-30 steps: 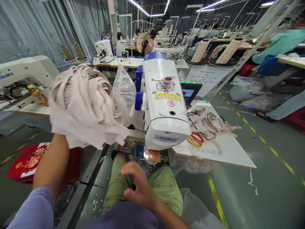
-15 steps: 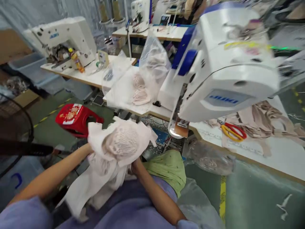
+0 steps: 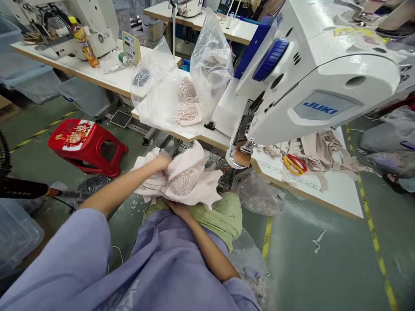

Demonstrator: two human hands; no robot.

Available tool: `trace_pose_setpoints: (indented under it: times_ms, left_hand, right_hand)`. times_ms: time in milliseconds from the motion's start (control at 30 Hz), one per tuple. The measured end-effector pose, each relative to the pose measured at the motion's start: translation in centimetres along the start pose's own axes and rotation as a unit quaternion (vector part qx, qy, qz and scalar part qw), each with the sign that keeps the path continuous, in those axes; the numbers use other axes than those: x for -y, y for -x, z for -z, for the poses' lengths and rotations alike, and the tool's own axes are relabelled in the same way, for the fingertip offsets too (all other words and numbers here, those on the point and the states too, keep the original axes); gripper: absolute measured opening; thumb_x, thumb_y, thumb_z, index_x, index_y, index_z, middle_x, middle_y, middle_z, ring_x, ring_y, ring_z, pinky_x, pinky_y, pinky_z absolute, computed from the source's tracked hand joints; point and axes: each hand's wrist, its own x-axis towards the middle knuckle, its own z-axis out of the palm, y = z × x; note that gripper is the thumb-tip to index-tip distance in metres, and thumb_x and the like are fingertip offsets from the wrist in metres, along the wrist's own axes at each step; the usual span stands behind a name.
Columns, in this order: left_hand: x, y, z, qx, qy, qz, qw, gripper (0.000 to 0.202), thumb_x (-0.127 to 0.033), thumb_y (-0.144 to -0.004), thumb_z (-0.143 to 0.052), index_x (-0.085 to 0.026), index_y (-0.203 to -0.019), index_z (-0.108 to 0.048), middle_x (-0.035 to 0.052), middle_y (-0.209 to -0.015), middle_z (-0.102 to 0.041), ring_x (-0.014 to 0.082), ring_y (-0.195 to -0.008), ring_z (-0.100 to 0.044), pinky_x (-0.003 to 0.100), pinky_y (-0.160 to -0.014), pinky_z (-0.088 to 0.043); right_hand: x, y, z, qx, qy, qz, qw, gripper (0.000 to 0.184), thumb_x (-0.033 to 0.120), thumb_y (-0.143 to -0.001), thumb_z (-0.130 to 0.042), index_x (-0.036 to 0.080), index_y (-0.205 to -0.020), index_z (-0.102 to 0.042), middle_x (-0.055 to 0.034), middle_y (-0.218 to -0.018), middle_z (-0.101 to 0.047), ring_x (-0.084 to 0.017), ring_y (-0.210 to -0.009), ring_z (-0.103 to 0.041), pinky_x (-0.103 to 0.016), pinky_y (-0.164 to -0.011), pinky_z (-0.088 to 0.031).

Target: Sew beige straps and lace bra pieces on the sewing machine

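A pale pink bra [image 3: 184, 181] with lace cups and loose fabric edges is over my lap, one cup facing up and the other part bunched to the left. My left hand [image 3: 162, 162] lies at the top of it, between the two parts; motion blurs its fingers, so their grip is unclear. From below, my right hand [image 3: 178, 209] holds the bra's lower edge, its fingertips hidden under the fabric. Green cloth [image 3: 217, 216] covers my lap beneath. To the right stands the white sewing machine [image 3: 324, 95], its needle area near the table edge.
Yellow and red scissors [image 3: 294, 165] lie by beige fabric strips [image 3: 319, 149] on the right table. Lace cups [image 3: 188, 113] sit beside a clear plastic bag [image 3: 212, 65] on the machine table. A red stool [image 3: 87, 144] stands left; a plastic bag [image 3: 261, 194] hangs below the table edge.
My left hand has come from the left side of the bra to its top. The bra has turned and come down toward my lap, with its hanging fabric now gathered. The view has shifted.
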Motion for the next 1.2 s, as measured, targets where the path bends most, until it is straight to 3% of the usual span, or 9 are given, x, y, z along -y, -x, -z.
trace_pose_setpoints:
  times_ms: [133, 267, 367, 467, 567, 700, 933, 1033, 1200]
  left_hand:
    - [-0.8, 2.1, -3.8, 0.022, -0.033, 0.017, 0.999, 0.036, -0.035, -0.094, -0.063, -0.015, -0.123, -0.060, 0.0110, -0.126, -0.061, 0.0250, -0.111, -0.062, 0.048, -0.095, -0.054]
    - [-2.7, 5.0, -6.4, -0.015, -0.039, 0.041, 0.998, 0.038, -0.036, -0.095, -0.061, -0.016, -0.127, -0.058, 0.0117, -0.132, -0.058, 0.0279, -0.120, -0.057, 0.053, -0.102, -0.048]
    - [-5.6, 6.5, -7.3, -0.040, -0.022, 0.040, 0.998, 0.033, -0.034, -0.096, -0.060, -0.019, -0.125, -0.060, 0.0121, -0.136, -0.056, 0.0279, -0.125, -0.053, 0.052, -0.107, -0.044]
    - [-7.1, 7.0, -6.8, -0.052, 0.011, 0.017, 0.998, 0.023, -0.032, -0.096, -0.059, -0.019, -0.114, -0.065, 0.0105, -0.127, -0.062, 0.0245, -0.119, -0.057, 0.048, -0.104, -0.047]
    - [-5.7, 6.9, -4.0, -0.080, 0.055, -0.006, 0.995, 0.019, -0.032, -0.096, -0.060, -0.017, -0.105, -0.067, 0.0081, -0.114, -0.067, 0.0198, -0.102, -0.064, 0.040, -0.092, -0.054]
    - [-2.4, 5.0, 3.4, -0.175, 0.097, -0.007, 0.980, 0.032, -0.023, -0.102, -0.036, -0.015, -0.114, -0.064, 0.0069, -0.113, -0.069, 0.0197, -0.100, -0.066, 0.032, -0.088, -0.054]
    - [-4.3, -7.3, 16.2, -0.267, 0.060, 0.008, 0.962, 0.059, -0.045, -0.089, -0.046, -0.006, -0.133, -0.050, 0.0253, -0.138, -0.054, 0.0383, -0.133, -0.047, 0.049, -0.110, -0.037]
    - [-6.7, -13.0, 17.9, -0.239, 0.044, 0.062, 0.968, 0.062, -0.056, -0.078, -0.055, 0.000, -0.105, -0.063, 0.0369, -0.108, -0.063, 0.0537, -0.110, -0.058, 0.061, -0.086, -0.047]
    - [-8.3, -16.7, 17.5, -0.232, 0.035, 0.050, 0.971, 0.031, -0.048, -0.080, -0.053, -0.018, -0.074, -0.056, 0.0176, -0.070, -0.064, 0.0418, -0.077, -0.065, 0.047, -0.067, -0.048]
  right_hand:
    - [-1.2, 5.4, 4.1, 0.019, 0.093, -0.007, 0.996, 0.039, 0.050, -0.071, -0.076, 0.018, -0.092, -0.072, -0.0123, -0.104, -0.074, -0.028, -0.101, -0.066, -0.038, -0.093, -0.049]
    - [0.8, 7.0, 6.6, -0.044, 0.163, -0.009, 0.986, 0.033, 0.048, -0.090, -0.057, 0.019, -0.080, -0.069, -0.0086, -0.082, -0.072, -0.023, -0.080, -0.065, -0.036, -0.083, -0.050]
    - [1.3, 3.9, 6.1, -0.111, 0.187, 0.052, 0.975, 0.039, 0.051, -0.094, -0.050, 0.017, -0.105, -0.067, -0.0131, -0.110, -0.069, -0.025, -0.107, -0.061, -0.041, -0.098, -0.046]
    - [-0.7, 0.5, 4.6, -0.152, 0.186, 0.126, 0.963, 0.064, 0.055, -0.095, -0.043, 0.012, -0.142, -0.043, -0.0214, -0.147, -0.045, -0.029, -0.139, -0.041, -0.049, -0.112, -0.037]
    - [-4.1, -0.6, 3.4, -0.143, 0.186, 0.141, 0.962, 0.070, 0.055, -0.095, -0.043, 0.010, -0.147, -0.035, -0.0246, -0.149, -0.041, -0.032, -0.141, -0.039, -0.055, -0.112, -0.037]
    - [-6.8, 0.0, 2.8, -0.106, 0.218, 0.148, 0.959, 0.077, 0.053, -0.083, -0.065, 0.011, -0.143, -0.041, -0.0260, -0.149, -0.041, -0.036, -0.141, -0.039, -0.057, -0.114, -0.034]
    - [-8.1, -1.6, 5.0, -0.038, 0.227, 0.056, 0.972, 0.098, 0.049, -0.062, -0.086, 0.021, -0.145, -0.043, -0.0229, -0.152, -0.042, -0.043, -0.141, -0.040, -0.062, -0.113, -0.034]
    - [-9.0, -3.4, 6.9, 0.005, 0.194, 0.009, 0.981, 0.112, 0.053, -0.044, -0.093, 0.024, -0.143, -0.048, -0.0218, -0.151, -0.045, -0.046, -0.137, -0.044, -0.060, -0.110, -0.038]
    - [-8.5, -4.2, 8.5, 0.016, 0.128, 0.070, 0.989, 0.101, 0.063, -0.052, -0.085, 0.032, -0.141, -0.051, -0.0117, -0.148, -0.050, -0.038, -0.134, -0.048, -0.051, -0.113, -0.036]
